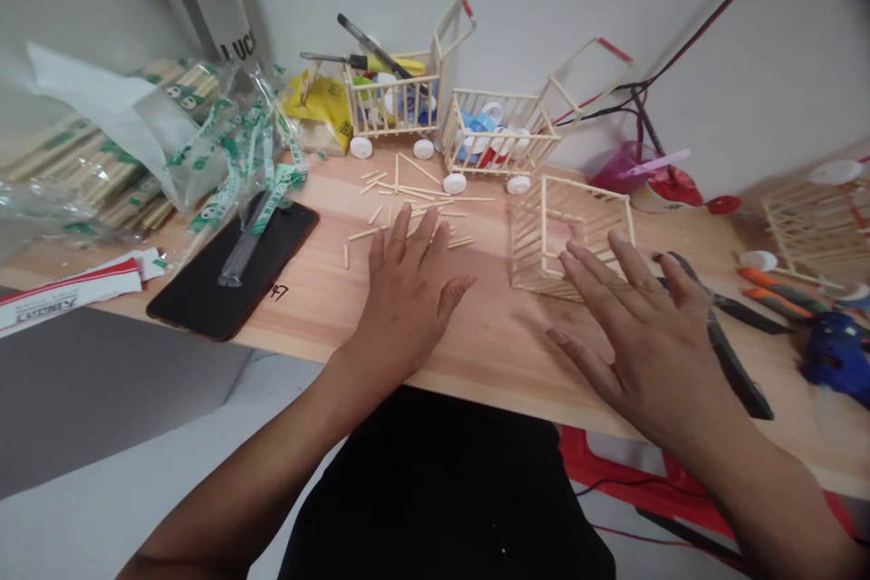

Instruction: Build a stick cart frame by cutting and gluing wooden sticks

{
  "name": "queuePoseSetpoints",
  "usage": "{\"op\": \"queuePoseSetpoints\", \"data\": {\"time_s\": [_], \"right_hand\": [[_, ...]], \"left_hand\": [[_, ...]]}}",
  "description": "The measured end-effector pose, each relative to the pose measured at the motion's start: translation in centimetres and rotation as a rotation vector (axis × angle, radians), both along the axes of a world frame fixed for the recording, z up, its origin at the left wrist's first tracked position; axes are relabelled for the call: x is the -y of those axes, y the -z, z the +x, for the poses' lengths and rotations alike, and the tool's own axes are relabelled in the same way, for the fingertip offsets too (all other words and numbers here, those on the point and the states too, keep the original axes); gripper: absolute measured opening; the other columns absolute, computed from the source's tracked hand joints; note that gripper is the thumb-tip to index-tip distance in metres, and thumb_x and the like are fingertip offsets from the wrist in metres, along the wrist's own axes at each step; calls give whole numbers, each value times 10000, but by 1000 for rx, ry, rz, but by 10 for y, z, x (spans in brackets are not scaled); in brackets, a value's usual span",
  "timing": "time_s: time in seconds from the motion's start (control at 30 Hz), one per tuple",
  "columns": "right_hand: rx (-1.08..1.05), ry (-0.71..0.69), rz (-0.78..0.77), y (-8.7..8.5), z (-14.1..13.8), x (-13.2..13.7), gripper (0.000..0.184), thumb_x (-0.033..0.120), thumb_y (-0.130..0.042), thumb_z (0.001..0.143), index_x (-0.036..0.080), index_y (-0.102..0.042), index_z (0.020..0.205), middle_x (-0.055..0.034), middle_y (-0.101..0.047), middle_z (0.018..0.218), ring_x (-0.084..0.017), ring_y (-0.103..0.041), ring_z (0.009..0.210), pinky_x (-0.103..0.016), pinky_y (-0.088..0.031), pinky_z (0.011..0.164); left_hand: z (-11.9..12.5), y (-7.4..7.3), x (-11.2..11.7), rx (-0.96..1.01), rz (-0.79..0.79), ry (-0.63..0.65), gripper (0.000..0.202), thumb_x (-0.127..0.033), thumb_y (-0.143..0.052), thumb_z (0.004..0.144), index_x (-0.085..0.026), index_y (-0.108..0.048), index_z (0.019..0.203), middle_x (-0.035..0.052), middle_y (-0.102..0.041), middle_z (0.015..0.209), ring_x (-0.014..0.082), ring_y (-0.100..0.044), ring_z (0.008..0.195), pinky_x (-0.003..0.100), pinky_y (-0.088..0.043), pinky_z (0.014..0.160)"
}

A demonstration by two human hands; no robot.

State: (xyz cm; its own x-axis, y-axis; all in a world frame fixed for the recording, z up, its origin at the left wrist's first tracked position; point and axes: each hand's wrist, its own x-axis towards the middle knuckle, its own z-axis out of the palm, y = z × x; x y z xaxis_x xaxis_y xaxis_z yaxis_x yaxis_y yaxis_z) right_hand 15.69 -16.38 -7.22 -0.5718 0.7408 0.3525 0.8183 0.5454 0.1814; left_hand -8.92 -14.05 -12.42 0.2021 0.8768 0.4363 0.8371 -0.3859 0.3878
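Note:
My left hand (408, 290) lies flat and open on the wooden table (326, 299), its fingertips touching loose cut wooden sticks (408, 190). My right hand (645, 335) hovers open with fingers spread, its fingertips just in front of an unfinished basket frame (571, 231) built of sticks. Neither hand holds anything. Black-handled cutters (727, 344) lie right beside my right hand.
Two finished stick carts (401, 100) (503, 136) with white cap wheels stand at the back. Bags of chopsticks (129, 145) sit at the left, beside a black phone (231, 267). A blue glue gun (836, 353), orange-handled tools (775, 285) and another stick frame (816, 222) lie right.

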Motion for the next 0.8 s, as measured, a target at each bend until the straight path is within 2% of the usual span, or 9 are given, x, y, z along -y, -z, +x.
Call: {"op": "queuePoseSetpoints", "data": {"time_s": [0.23, 0.57, 0.8], "right_hand": [[-22, 23, -7, 1, 1, 2, 618, 402, -460, 990, 146, -340, 1540, -184, -497, 1503, -354, -303, 1483, -618, -244, 1139], [-21, 28, -3, 0, 4, 2, 668, 415, -462, 988, 175, -264, 1579, -177, -495, 1507, -356, -282, 1491, -631, -245, 1133], [-36, 32, 7, 3, 6, 4, 664, 410, -447, 998, 177, -243, 1585, -177, -513, 1492, -350, -290, 1488, -625, -241, 1139]], "left_hand": [[-1, -1, 0, -11, -18, -3, 567, -476, -388, 1001, -139, -449, 1453, 155, -400, 1568, 367, -228, 1509, 610, -209, 1203], [-1, -2, 1, -33, 13, -40, 460, -254, -457, 975, -120, -495, 1413, 163, -443, 1538, 380, -277, 1488, 613, -238, 1190], [-1, 0, 0, -63, 21, -49, 455, -215, -460, 961, -108, -509, 1400, 167, -451, 1531, 392, -286, 1481, 622, -252, 1180]]}}
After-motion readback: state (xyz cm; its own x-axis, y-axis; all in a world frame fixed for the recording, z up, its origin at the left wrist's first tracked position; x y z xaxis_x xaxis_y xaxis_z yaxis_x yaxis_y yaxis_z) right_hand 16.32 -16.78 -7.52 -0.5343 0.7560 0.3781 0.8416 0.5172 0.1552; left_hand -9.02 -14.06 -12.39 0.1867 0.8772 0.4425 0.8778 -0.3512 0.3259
